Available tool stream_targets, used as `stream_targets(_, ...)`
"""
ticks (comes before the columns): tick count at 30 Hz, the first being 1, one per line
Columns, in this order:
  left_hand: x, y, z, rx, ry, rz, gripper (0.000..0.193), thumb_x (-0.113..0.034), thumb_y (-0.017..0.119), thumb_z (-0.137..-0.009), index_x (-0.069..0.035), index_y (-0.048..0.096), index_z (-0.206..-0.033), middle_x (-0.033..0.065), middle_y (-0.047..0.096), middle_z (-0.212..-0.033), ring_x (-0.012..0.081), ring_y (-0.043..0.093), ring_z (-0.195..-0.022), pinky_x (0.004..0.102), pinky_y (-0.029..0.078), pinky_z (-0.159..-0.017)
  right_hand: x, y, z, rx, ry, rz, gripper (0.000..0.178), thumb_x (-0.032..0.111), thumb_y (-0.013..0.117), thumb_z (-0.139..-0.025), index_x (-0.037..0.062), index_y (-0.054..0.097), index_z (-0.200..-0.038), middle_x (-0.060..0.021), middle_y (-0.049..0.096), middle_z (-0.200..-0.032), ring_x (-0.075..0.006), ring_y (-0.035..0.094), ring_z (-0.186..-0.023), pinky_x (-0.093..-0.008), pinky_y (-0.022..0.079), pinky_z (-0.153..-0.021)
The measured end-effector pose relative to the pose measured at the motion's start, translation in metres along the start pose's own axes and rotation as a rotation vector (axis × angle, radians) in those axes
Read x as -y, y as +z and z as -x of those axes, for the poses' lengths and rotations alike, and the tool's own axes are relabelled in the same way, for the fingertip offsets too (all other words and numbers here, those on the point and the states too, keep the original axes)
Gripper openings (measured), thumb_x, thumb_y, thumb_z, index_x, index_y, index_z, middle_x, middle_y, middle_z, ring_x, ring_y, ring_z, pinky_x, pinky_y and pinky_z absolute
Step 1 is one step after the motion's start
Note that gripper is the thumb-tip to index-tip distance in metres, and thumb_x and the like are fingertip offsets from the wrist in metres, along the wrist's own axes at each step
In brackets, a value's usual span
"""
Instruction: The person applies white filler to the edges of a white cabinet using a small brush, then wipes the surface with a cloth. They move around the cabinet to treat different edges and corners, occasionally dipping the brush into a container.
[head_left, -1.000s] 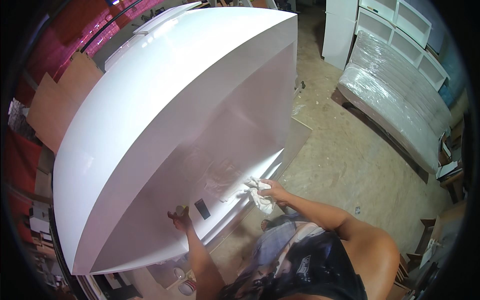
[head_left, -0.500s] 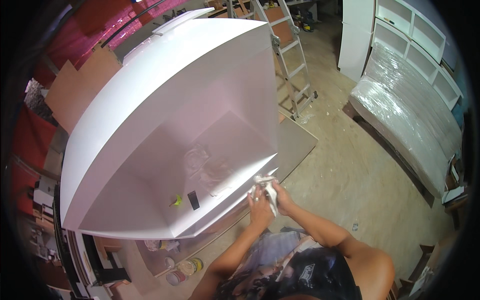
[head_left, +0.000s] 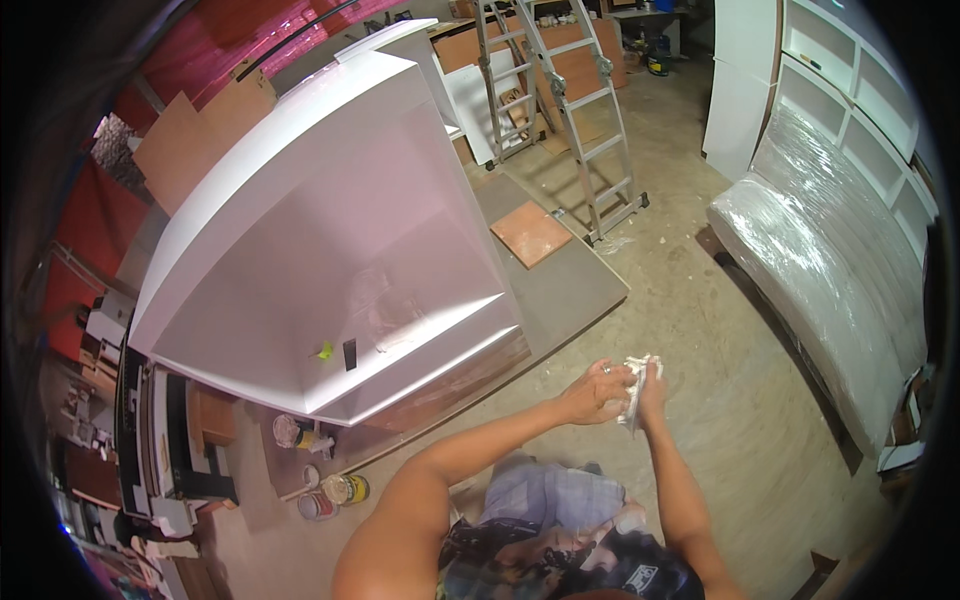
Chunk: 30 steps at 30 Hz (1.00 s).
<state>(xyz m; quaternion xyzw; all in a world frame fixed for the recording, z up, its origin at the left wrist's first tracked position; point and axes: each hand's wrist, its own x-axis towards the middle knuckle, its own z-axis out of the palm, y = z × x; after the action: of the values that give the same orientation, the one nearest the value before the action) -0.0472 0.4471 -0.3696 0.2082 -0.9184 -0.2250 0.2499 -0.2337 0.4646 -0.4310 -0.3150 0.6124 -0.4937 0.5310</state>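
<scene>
Left hand and right hand are holding white cloth. Dark block is lying inside cabinet, near front edge; cans are standing by board's left corner.

- Tan floor, stretching right of the white cabinet.
- Grey board flat on the floor, under the cabinet and jutting out to its right.
- Reddish-brown square panel lying on the board, just right of the cabinet.
- On the cabinet's inner bottom: a small lime-green item beside a dark rectangular block.
- Metal ladder standing on the floor, beyond the cabinet's right side.
</scene>
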Motion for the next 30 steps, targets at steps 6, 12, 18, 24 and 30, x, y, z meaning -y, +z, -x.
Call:
stream_targets(6, -0.022, 0.053, -0.064, -0.417, -0.48, 0.074, 0.053, -0.044, 0.06, -0.094, -0.002, 0.057, -0.126, 0.0188, 0.049, -0.137, 0.0293, 0.041, -0.132, 0.0493, 0.034, -0.107, 0.057, -0.013, 0.016, 0.406, 0.052, -0.75, 0.069, 0.058, 0.033, -0.102, 0.0024, 0.043, -0.14, -0.0131, 0.054, -0.134, -0.0258, 0.052, -0.125, -0.0393, 0.039, -0.107)
stream_targets(12, 0.033, -0.001, -0.087, -0.934, -0.9, 0.931, 0.05, -0.046, 0.048, -0.102, 0.001, 0.063, -0.112, 0.0076, 0.065, -0.096, 0.0125, 0.058, -0.09, 0.0307, 0.048, -0.078, 0.093, 0.019, -0.009, 0.572, -0.433, 0.134, 0.056, 0.043, 0.042, -0.104, -0.0005, 0.049, -0.139, -0.0151, 0.041, -0.147, -0.0262, 0.036, -0.139, -0.0376, 0.028, -0.113)
stream_targets(18, 0.052, -0.032, -0.11, -0.907, -0.911, 0.859, 0.043, -0.036, 0.05, -0.103, 0.002, 0.064, -0.117, 0.0049, 0.065, -0.1, 0.009, 0.057, -0.092, 0.0275, 0.047, -0.079, 0.116, 0.06, -0.084, 0.381, -0.436, 0.006, 0.042, 0.029, 0.053, -0.101, -0.0012, 0.054, -0.131, -0.013, 0.054, -0.129, -0.0216, 0.051, -0.12, -0.0353, 0.039, -0.103)
stream_targets(24, 0.066, -0.116, -0.106, -0.78, -0.634, 0.756, 0.027, -0.019, 0.064, -0.096, 0.0, 0.065, -0.115, 0.0033, 0.066, -0.106, 0.0095, 0.057, -0.093, 0.029, 0.047, -0.085, 0.19, 0.086, -0.139, 0.813, -0.091, -0.32, 0.039, 0.026, 0.049, -0.102, 0.0041, 0.041, -0.134, -0.0076, 0.058, -0.115, -0.0149, 0.058, -0.105, -0.0292, 0.046, -0.094)
stream_targets(30, 0.052, -0.188, -0.104, -1.102, -0.557, 0.788, 0.033, -0.012, 0.063, -0.095, 0.003, 0.054, -0.123, 0.0063, 0.064, -0.111, 0.0132, 0.061, -0.098, 0.0305, 0.05, -0.091, 0.224, 0.162, -0.141, 1.221, 0.184, -0.434, 0.044, 0.031, 0.055, -0.099, 0.0073, 0.042, -0.133, -0.0065, 0.05, -0.131, -0.0147, 0.052, -0.116, -0.0321, 0.043, -0.1)
